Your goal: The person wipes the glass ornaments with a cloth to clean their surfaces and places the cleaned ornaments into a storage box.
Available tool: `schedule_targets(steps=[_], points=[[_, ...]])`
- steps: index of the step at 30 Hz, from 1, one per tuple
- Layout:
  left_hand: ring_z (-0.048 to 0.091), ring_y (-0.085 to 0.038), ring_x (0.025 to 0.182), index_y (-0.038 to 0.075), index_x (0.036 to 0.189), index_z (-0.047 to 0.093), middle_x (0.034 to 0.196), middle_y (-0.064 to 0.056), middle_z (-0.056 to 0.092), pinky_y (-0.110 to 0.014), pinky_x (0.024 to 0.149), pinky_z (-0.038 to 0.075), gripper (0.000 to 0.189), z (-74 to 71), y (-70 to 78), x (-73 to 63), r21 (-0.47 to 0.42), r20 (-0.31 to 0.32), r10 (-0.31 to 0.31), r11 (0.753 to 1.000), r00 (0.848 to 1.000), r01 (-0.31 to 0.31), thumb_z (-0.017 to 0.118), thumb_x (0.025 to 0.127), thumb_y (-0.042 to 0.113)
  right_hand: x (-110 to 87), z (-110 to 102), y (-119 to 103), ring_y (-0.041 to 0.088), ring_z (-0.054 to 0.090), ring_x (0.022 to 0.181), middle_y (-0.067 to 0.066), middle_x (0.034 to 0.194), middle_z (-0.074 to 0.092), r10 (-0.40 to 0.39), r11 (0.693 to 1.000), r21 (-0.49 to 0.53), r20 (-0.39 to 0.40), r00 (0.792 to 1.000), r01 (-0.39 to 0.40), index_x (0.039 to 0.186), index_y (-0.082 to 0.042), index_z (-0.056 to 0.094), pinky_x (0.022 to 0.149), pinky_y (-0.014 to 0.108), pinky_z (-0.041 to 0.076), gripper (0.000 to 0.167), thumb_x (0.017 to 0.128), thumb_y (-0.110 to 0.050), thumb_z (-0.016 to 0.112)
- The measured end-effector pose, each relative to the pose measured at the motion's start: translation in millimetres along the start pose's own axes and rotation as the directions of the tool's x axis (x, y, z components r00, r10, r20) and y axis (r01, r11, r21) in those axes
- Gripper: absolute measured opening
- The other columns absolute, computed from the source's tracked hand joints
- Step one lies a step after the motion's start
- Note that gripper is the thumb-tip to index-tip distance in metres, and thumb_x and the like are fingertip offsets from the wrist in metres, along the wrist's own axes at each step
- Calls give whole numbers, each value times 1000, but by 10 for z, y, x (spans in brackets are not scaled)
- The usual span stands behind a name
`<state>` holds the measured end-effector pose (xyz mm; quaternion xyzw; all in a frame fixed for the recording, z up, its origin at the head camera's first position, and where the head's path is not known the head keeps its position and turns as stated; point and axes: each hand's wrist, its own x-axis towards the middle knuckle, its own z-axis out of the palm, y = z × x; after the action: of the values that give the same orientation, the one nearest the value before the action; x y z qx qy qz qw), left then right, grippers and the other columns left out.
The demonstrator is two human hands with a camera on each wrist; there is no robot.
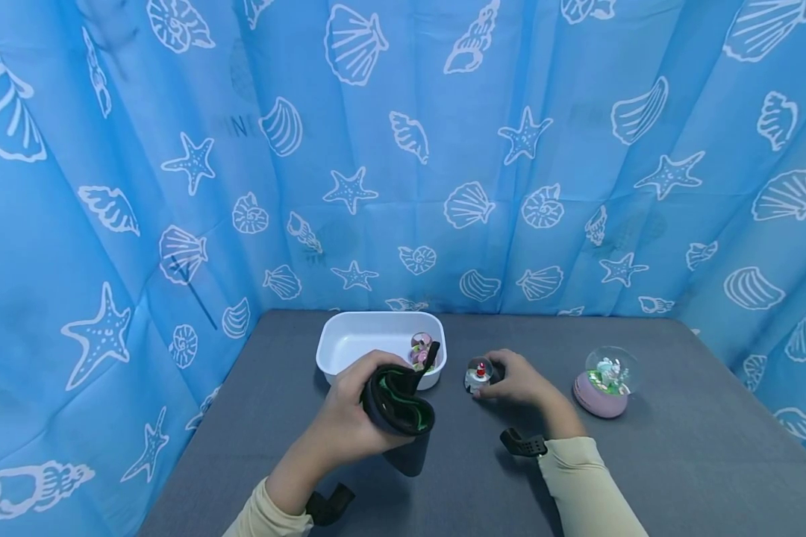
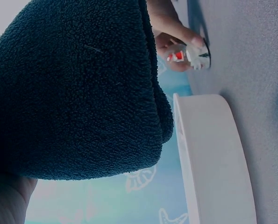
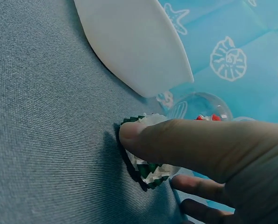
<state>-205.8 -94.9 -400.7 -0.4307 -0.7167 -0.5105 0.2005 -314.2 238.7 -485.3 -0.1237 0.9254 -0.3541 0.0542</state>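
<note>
My left hand [image 1: 349,421] grips a dark folded towel [image 1: 403,406] in front of the white bin, held above the table. Its terry surface fills much of the left wrist view as a dark teal cloth [image 2: 78,88]. To the right of the bin, my right hand [image 1: 520,384] holds a small snow globe [image 1: 477,377] with a red and white figure inside. Seen from the right wrist, the thumb [image 3: 148,140] lies across the globe's white and green base [image 3: 153,175], which sits at the table surface. The thumb hides part of the globe.
The white bin [image 1: 327,358] stands toward the table's back edge, with a small pink snow globe [image 1: 419,343] at its right end. A larger snow globe on a pink base [image 1: 601,399] stands at the right on the grey table [image 1: 698,447]. A blue shell-print curtain [image 1: 457,246] hangs behind.
</note>
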Motion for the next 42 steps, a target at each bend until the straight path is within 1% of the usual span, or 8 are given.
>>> schedule_targets(steps=[5,13,17,21,26,29,36,42], points=[[69,-18,107,11,129,61,119,-5,70,-32,98,60,68,-3,-7,-6,1,-3,7,1000,1000,-7,95,71,5,29,16,3,33,60,116,15,124,67,-1,999,-35,-11,1000,1,120,-7,73,100,57,52,52,78,-29,94],[69,-19,107,11,129,61,120,-5,70,-32,99,59,68,-13,-3,-11,-4,1,3,1000,1000,-3,95,71,5,37,43,-20,37,55,124,18,135,63,50,997,-53,-23,998,-51,127,-7,71,104,61,50,58,79,-31,93],[69,-18,107,11,128,61,120,-5,70,-32,98,60,68,-17,-4,-12,-2,-1,-1,1000,1000,1,95,70,5,17,33,-65,37,59,123,20,134,65,27,997,-67,-16,999,-28,130,-4,70,104,61,51,58,81,-28,92],[69,-18,106,11,128,61,118,-5,70,-32,97,60,68,-20,-11,-4,6,-9,12,1000,1000,-12,95,70,6,-10,11,-149,33,65,113,17,123,70,1,996,-91,-2,1000,-1,128,-2,69,98,56,56,54,83,-23,90],[69,-18,105,11,128,62,118,-5,71,-31,96,60,69,-32,-20,13,23,-26,34,999,999,-33,96,68,6,-32,-47,-236,20,62,87,6,97,70,-19,995,-101,15,1000,20,109,-5,72,76,39,55,35,80,-17,89],[69,-18,105,11,128,62,118,-4,71,-30,96,60,70,-41,-20,23,32,-33,38,999,999,-37,96,66,6,-63,-119,-274,19,63,86,5,95,70,-46,995,-84,11,999,47,104,-5,72,76,36,55,33,78,-16,88],[69,-17,106,11,128,62,118,-3,70,-30,96,59,70,-44,-17,27,29,-22,19,999,1000,-18,96,67,6,-214,-366,-412,27,68,94,11,101,72,-116,992,-67,-103,988,109,106,-3,73,79,41,58,35,80,-20,89],[69,-17,105,12,128,62,119,-3,70,-30,96,59,69,-36,-26,8,35,-34,16,999,999,-15,96,68,7,-387,-558,-640,28,66,94,7,100,69,-232,973,-35,-199,952,230,104,-8,76,85,46,57,27,82,-15,89]])
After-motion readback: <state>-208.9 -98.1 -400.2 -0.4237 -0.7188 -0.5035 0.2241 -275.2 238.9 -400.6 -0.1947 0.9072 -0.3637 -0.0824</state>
